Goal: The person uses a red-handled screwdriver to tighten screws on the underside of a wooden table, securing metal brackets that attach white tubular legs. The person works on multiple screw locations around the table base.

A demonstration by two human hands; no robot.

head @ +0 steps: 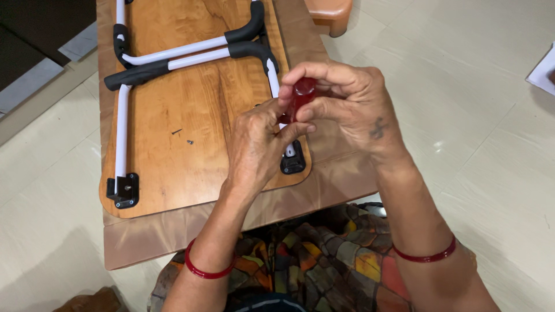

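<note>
A small wooden folding table [173, 104] lies upside down in front of me, its white tube legs [173, 55] with black sleeves folded flat on it. My right hand [352, 107] grips the red handle of a screwdriver [299, 98] from above. My left hand [254, 147] closes on the same handle from below, just over the black hinge bracket [293, 164] at the near right corner. The screwdriver's shaft is hidden behind my fingers.
Two small loose screws [182, 136] lie on the wood near the middle. Another black bracket [124, 190] sits at the near left corner. The upturned table rests on a brown low table [324, 185]. Pale floor tiles lie all around; patterned cloth covers my lap.
</note>
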